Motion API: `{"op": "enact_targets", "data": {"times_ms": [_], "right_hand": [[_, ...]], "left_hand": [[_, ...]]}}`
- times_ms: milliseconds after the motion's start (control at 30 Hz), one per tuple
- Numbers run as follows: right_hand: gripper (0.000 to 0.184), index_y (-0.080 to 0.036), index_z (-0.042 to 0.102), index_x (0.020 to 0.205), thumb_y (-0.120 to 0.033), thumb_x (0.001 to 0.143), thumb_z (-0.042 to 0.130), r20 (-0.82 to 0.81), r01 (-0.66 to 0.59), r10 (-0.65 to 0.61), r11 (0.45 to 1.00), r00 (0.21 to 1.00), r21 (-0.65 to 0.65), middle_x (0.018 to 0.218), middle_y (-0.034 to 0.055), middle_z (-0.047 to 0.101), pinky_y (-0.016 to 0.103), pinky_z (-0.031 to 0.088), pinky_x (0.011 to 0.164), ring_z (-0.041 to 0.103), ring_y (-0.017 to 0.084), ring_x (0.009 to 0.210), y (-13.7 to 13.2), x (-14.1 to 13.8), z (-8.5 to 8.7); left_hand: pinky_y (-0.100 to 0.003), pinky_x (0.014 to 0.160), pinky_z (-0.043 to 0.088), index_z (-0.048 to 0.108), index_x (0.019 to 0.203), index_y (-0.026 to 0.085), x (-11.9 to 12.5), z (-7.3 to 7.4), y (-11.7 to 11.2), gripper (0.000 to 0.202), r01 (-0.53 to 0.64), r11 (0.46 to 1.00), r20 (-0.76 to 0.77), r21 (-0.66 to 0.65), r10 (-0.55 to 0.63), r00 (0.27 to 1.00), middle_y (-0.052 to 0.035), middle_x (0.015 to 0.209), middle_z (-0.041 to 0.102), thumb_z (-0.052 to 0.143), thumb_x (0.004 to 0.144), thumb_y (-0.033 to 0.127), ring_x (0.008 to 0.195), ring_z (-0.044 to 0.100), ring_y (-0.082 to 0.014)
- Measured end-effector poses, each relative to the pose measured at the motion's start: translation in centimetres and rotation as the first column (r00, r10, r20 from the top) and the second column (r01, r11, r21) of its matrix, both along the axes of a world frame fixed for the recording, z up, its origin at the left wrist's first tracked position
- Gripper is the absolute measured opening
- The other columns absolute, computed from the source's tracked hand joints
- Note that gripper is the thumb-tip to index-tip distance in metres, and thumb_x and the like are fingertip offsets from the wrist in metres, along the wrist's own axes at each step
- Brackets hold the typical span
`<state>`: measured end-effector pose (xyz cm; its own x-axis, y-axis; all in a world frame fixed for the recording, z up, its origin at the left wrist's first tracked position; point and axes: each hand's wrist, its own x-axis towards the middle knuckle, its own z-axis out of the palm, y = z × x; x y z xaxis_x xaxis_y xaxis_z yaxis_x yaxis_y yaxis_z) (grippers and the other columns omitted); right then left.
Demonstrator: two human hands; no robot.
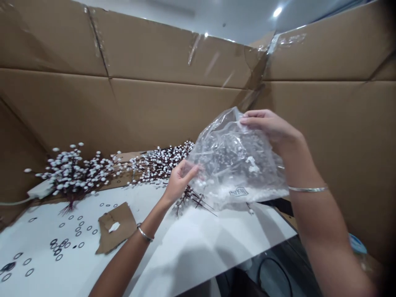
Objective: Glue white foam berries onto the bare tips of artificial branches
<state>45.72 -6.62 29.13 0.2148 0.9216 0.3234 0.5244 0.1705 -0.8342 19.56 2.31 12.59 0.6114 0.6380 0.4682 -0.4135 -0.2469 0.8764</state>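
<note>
The left hand (182,177) and the right hand (267,123) are bare, as are the visible forearms. A narrow, shiny, silver-coloured bangle (145,234) rings the left forearm near the wrist; a similarly slim, glossy, silver-coloured band (307,189) circles the right forearm, farther from its hand.

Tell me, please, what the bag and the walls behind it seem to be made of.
The bag: apparently thin, glossy clear plastic, given its creases and highlights. The walls: probably matte brown cardboard, judging by fold lines and taped seams.
</note>
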Motion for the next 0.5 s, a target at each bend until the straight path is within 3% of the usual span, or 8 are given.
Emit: {"op": "enact_targets", "data": {"times_ms": [200, 367, 433, 500], "right_hand": [[0.024, -0.017, 0.065, 0.072, -0.035, 0.069, 0.08, -0.229, -0.083, 0.097, 0.994, 0.969, 0.068, 0.064, -0.0037, 0.055, 0.02, 0.036, 0.051, 0.047, 0.006, 0.055, 4.6, -1.8, -4.8], [0.028, -0.019, 0.064, 0.075, -0.041, 0.068, 0.08, -0.359, -0.095, 0.127, 0.99, 0.925, 0.105, 0.068, -0.0041, 0.058, 0.02, 0.04, 0.054, 0.05, 0.007, 0.057, 6.7, -2.9, -7.5], [0.028, -0.019, 0.065, 0.077, -0.042, 0.069, 0.08, -0.366, -0.111, 0.136, 0.99, 0.921, 0.087, 0.069, -0.0039, 0.058, 0.019, 0.039, 0.053, 0.05, 0.007, 0.057, 7.4, -3.3, -8.3], [0.027, -0.019, 0.066, 0.078, -0.042, 0.07, 0.079, -0.363, -0.12, 0.138, 0.99, 0.921, 0.071, 0.069, -0.0037, 0.058, 0.019, 0.039, 0.052, 0.05, 0.007, 0.057, 8.2, -3.6, -8.9]], "left_hand": [[-0.024, 0.061, 0.046, 0.059, 0.084, 0.018, -5.6, 1.3, 2.4, 0.021, -0.315, 0.942, -0.08, 0.115, 0.325, 0.942, -0.0011, 0.077, 0.066, 0.062, 0.089, 0.037, 0.06, 0.06, -0.0115], [-0.024, 0.062, 0.037, 0.052, 0.076, 0.019, -8.1, 2.4, 4.2, 0.023, -0.521, 0.791, -0.039, 0.319, 0.561, 0.827, 0.0025, 0.071, 0.051, 0.068, 0.084, 0.034, 0.064, 0.047, -0.0104], [-0.024, 0.062, 0.035, 0.05, 0.077, 0.019, -8.4, 2.5, 4.4, 0.024, -0.548, 0.757, -0.019, 0.356, 0.593, 0.805, 0.0031, 0.071, 0.047, 0.068, 0.084, 0.034, 0.064, 0.043, -0.0104], [-0.025, 0.06, 0.032, 0.047, 0.077, 0.02, -8.6, 2.2, 4.4, 0.025, -0.527, 0.772, -0.051, 0.356, 0.579, 0.813, 0.0039, 0.069, 0.043, 0.065, 0.086, 0.034, 0.062, 0.039, -0.0102]]}}
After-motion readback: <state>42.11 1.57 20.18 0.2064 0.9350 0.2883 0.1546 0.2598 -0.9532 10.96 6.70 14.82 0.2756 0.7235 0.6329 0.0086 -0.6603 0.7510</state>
